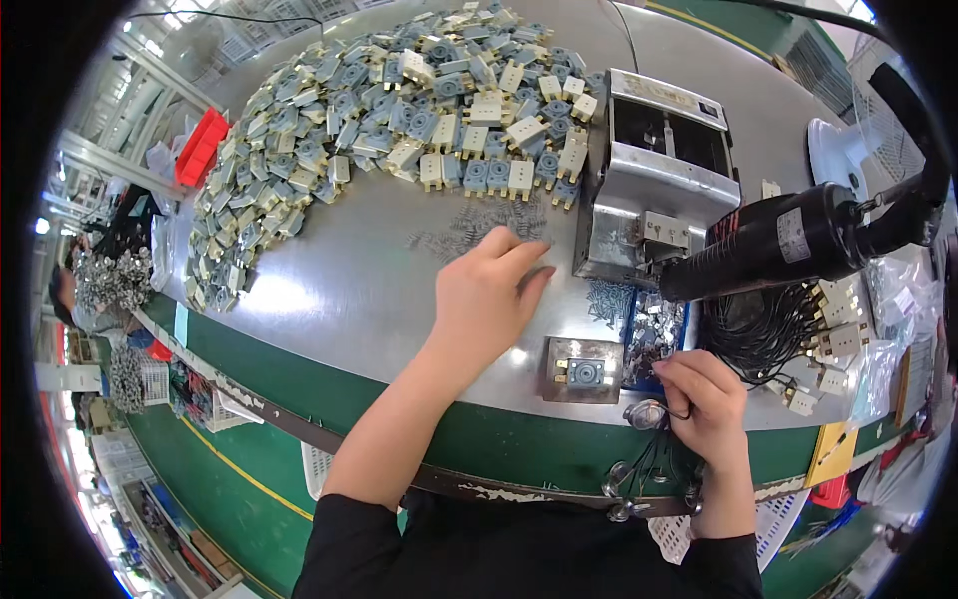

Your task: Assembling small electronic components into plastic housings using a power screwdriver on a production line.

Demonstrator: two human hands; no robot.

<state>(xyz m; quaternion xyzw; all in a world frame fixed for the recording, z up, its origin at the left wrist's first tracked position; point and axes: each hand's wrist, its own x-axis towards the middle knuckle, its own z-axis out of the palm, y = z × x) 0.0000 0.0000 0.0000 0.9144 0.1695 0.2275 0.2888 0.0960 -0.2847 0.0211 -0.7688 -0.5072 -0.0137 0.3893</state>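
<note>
Your bench [329,290] is a curved sheet of brushed metal, shiny under the lights, with a green painted edge along its near side. Across its far half lies a wide arc-shaped heap of small plastic parts [399,110], cream and grey-blue blocks with squared bodies and short prongs. To the right of the heap stands a boxy steel fixture [659,175] with flat bright faces, and over its near right side hangs a black cylindrical power driver [778,240] on a thick cable. Just near the fixture, a small square metal holder [584,371] carries one grey-blue part seated in a cream frame. Beside it on the right is a narrow blue tray of tiny silvery screws [654,334]. A loose scatter of thin metal pins [484,225] lies in the middle of the bench.

Your left hand [489,290] reaches flat across the metal, fingers extended and slightly spread, tips at the pins, gripping nothing. Your right hand [707,399] is curled at the near edge, fingers pinched together on thin dark wires [649,464].
</note>
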